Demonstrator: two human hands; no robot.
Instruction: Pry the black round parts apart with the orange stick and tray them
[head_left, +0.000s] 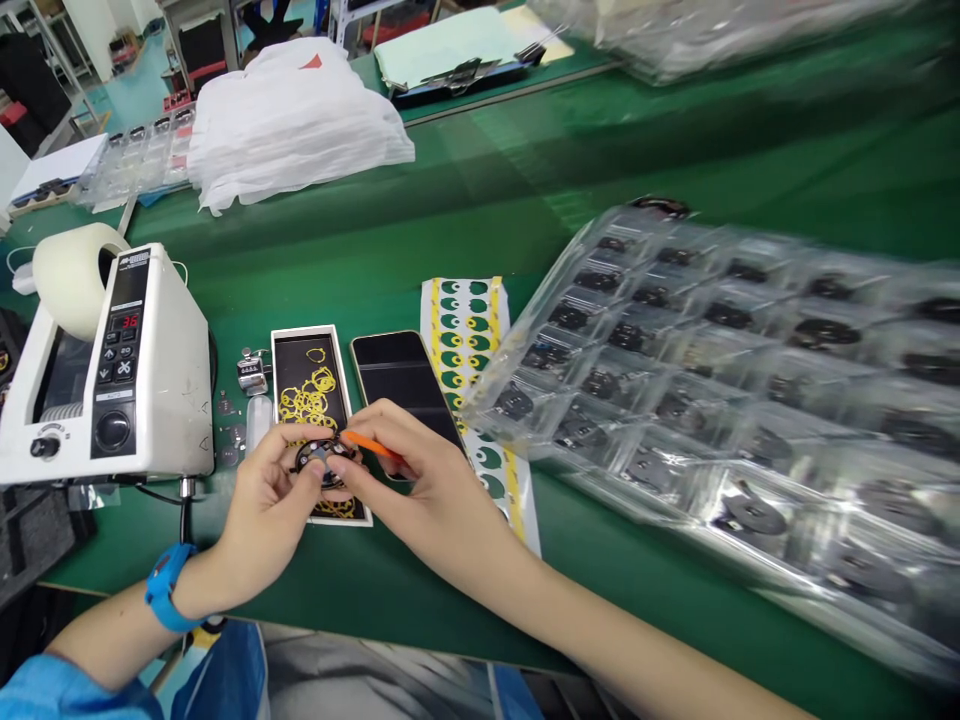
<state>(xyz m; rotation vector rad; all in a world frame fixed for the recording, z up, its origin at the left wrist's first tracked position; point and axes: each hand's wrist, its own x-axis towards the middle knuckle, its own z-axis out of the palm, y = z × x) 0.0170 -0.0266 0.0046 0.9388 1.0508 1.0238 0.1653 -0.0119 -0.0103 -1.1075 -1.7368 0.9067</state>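
My left hand (274,500) is closed on a small round black part (313,457) with metal-looking spots, its thumb lying across the top. My right hand (409,470) grips a slim orange tool (373,443) whose kind I cannot make out. The right fingertips and thumb also touch the edge of the round part. Both hands are over a white-rimmed box (342,370) holding many thin yellow rings (307,395). Beyond the right hand lies a dark-screened phone (397,370), partly covered by the fingers.
A white tape dispenser (161,370) stands at left, beside a tally counter (252,372). A sticker sheet (469,340) lies behind the phone. Clear compartment trays (675,400) of black round parts fill the right. White sheets (300,120) and a clipboard (465,75) sit at the back.
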